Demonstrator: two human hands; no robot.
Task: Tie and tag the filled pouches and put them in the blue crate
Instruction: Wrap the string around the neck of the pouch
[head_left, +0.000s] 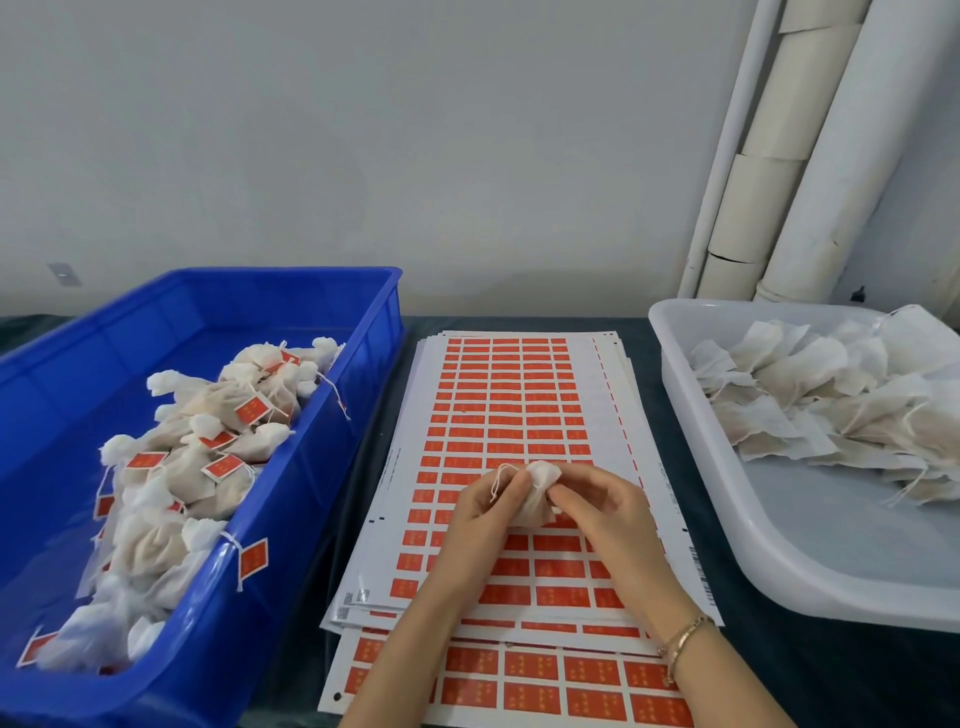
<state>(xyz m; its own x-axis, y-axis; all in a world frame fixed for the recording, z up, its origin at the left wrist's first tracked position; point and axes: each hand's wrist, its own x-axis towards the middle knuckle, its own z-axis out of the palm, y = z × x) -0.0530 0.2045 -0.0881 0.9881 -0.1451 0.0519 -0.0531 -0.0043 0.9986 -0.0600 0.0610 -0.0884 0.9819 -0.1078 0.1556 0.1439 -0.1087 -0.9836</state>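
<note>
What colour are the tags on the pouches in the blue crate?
The tags are orange-red with white edges; the head view shows them best.

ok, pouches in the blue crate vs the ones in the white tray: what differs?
The crate pouches are cinched into bundles; the tray pouches lie flat and untied. The crate pouches carry red tags; the tray pouches carry none. Both are pale fabric with white strings.

Dark surface (810, 670). Carries a blue crate (379, 332) at left, stacked sheets of red labels (509, 395) (several deep, edges fanned out of line) in the middle, a white tub (810, 540) at right, each just beside the next.
</note>
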